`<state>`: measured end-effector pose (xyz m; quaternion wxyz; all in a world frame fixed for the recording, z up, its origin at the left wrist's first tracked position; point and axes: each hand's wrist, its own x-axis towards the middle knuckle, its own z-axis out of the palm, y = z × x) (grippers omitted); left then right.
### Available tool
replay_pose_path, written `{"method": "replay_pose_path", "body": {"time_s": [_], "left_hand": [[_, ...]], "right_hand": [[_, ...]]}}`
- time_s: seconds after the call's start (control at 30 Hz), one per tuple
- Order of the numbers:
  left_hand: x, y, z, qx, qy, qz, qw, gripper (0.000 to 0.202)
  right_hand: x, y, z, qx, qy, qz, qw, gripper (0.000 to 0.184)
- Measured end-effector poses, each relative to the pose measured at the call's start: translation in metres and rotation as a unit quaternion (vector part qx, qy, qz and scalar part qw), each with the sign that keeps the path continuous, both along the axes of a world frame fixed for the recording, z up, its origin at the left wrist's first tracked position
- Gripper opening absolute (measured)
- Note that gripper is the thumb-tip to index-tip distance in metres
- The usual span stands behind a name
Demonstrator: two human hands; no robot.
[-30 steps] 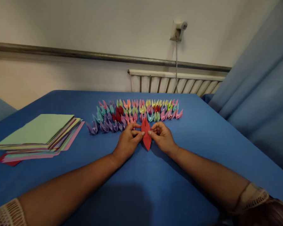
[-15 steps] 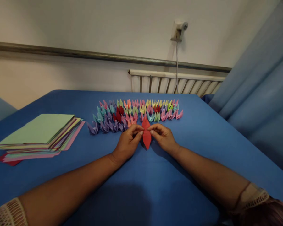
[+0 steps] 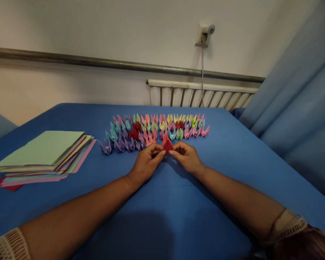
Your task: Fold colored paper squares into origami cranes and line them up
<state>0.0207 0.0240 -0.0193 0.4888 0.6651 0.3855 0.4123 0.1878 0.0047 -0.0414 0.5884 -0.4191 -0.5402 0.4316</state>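
Note:
A small folded red paper (image 3: 167, 143) stands between my two hands, its pointed top up. My left hand (image 3: 148, 160) pinches its left lower corner between thumb and fingers. On the other side my right hand (image 3: 186, 156) pinches the right lower corner the same way. The fingertips cover the paper's lower edges. Just beyond the hands, rows of folded paper cranes (image 3: 121, 144) in purple, pink, red, green, yellow and blue stand on the table.
A blue cloth covers the table (image 3: 141, 224). To the left lies a stack of coloured paper sheets (image 3: 40, 150), pale green on top. Behind the table are a radiator (image 3: 178, 94), a metal rail (image 3: 97, 62) and a plugged-in socket (image 3: 204, 35). A blue curtain (image 3: 295, 97) hangs at the right.
The red paper's lower point, which hung down below my fingers, has been folded up, so the piece is now a short upright shape. Both hands keep their pinch in nearly the same place.

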Motion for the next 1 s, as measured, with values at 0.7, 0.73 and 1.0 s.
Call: {"method": "replay_pose_path", "body": {"time_s": [0.7,0.73,1.0], "left_hand": [[0.006,-0.002,0.008,-0.13,-0.079,0.037,0.988,0.031],[0.006,-0.003,0.009,-0.132,-0.074,0.044,0.988,0.029],[0.008,-0.006,0.01,-0.15,-0.087,0.029,0.984,0.029]], "right_hand": [[0.001,-0.003,0.008,-0.085,0.021,0.05,0.995,0.028],[0.001,-0.004,0.009,-0.084,0.022,0.051,0.995,0.028],[-0.001,-0.004,0.01,-0.082,0.003,0.017,0.996,0.033]]}}
